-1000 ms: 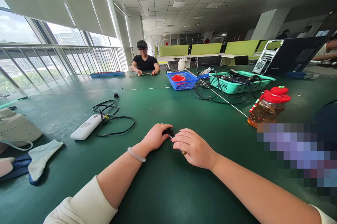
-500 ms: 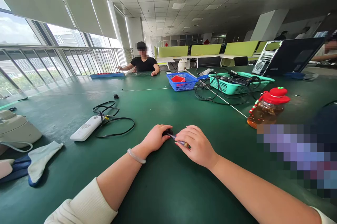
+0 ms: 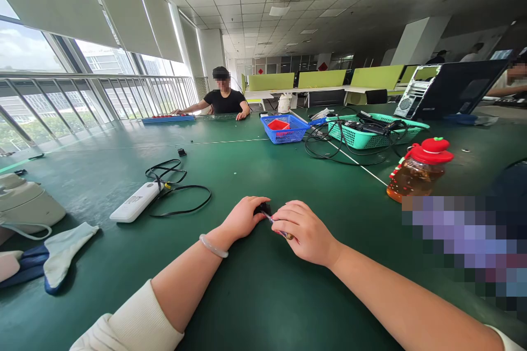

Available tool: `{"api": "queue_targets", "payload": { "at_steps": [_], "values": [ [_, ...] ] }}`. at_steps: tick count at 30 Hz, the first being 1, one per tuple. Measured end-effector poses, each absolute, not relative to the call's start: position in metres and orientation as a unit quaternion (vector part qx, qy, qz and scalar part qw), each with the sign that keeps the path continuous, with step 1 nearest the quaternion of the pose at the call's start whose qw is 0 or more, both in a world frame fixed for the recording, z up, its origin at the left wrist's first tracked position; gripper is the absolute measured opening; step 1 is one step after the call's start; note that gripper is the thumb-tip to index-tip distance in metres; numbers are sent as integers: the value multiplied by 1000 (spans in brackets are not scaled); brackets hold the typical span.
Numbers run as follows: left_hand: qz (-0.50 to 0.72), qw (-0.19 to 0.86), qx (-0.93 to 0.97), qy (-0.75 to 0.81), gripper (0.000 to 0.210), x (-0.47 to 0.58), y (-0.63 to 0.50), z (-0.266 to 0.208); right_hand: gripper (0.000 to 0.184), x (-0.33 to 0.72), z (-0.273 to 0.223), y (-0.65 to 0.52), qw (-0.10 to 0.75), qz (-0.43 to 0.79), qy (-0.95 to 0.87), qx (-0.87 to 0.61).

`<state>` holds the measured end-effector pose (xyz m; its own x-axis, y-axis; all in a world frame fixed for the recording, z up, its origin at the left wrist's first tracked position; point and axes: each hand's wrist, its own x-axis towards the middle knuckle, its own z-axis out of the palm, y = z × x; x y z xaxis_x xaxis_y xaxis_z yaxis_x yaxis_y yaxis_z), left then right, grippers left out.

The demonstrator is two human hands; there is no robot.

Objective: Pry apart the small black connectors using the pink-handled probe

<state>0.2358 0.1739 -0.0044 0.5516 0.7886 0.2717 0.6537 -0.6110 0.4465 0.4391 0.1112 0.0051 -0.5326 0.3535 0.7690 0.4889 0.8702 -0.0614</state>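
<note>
My left hand (image 3: 244, 215), a pale bangle on its wrist, is closed on a small black object (image 3: 262, 208) resting at the table surface. Most of that object is hidden by the fingers, so its kind cannot be told. My right hand (image 3: 303, 231) grips a slim pen-like tool (image 3: 282, 232) with a patterned handle and a brownish end. The tool's thin, light-coloured tip meets the black object, or comes very close to it. Both hands are close together over the green table (image 3: 263, 296).
A white power bank (image 3: 137, 202) with a black cable (image 3: 193, 187) lies left. Rightward stands a red-lidded jar (image 3: 419, 172). Further back are a blue basket (image 3: 287, 134), a green basket (image 3: 358, 140) with cables, and a seated person (image 3: 224, 99). A grey-blue cloth item (image 3: 68, 249) lies far left.
My right hand has shifted slightly, and the tool's handle end has swung down, so the tool stands steeper. My left hand stays in place. The person opposite has stretched an arm toward the blue tray.
</note>
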Motion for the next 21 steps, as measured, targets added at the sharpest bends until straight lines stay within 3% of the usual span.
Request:
{"api": "queue_targets", "payload": {
  "at_steps": [21],
  "values": [
    [231,147,863,424,48,236,173,-4,20,439,7,109,453,-110,-852,-240]
  ]
}}
